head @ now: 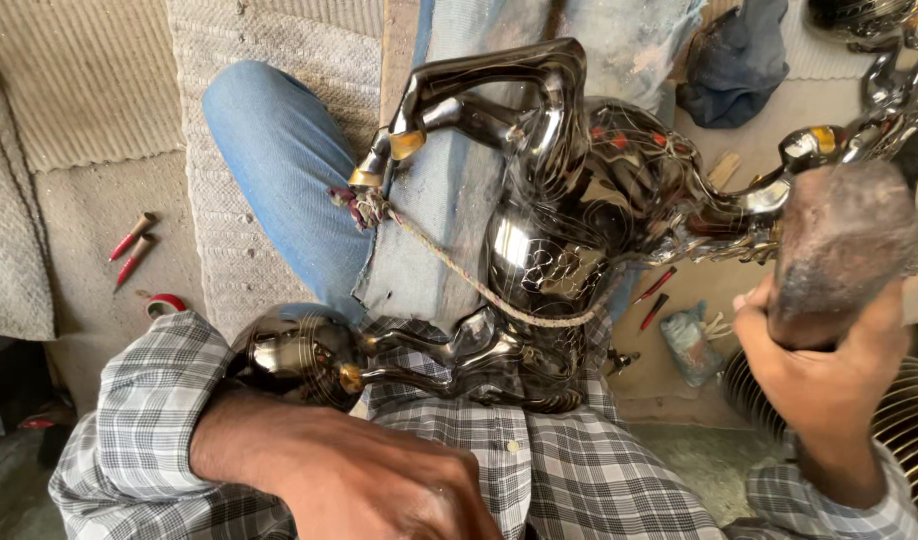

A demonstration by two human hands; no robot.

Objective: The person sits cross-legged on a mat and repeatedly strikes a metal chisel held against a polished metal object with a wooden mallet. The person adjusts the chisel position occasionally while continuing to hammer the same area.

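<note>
Floor mats [89, 90] underlie hands [829, 370] gripping mallet [844, 250].

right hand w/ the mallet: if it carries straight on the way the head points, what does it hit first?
Most likely the dark polished metal horse figure. The right hand grips a wooden mallet whose head faces left and up, toward the figure's raised leg and body. Depth is unclear, so the exact contact spot is uncertain.

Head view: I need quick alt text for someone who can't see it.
A glossy dark metal horse figurine lies across the lap of a seated person, tied with a rope. The right hand grips a wooden mallet raised beside it; the left hand is low in the foreground. Red-handled tools lie on the floor.
</note>
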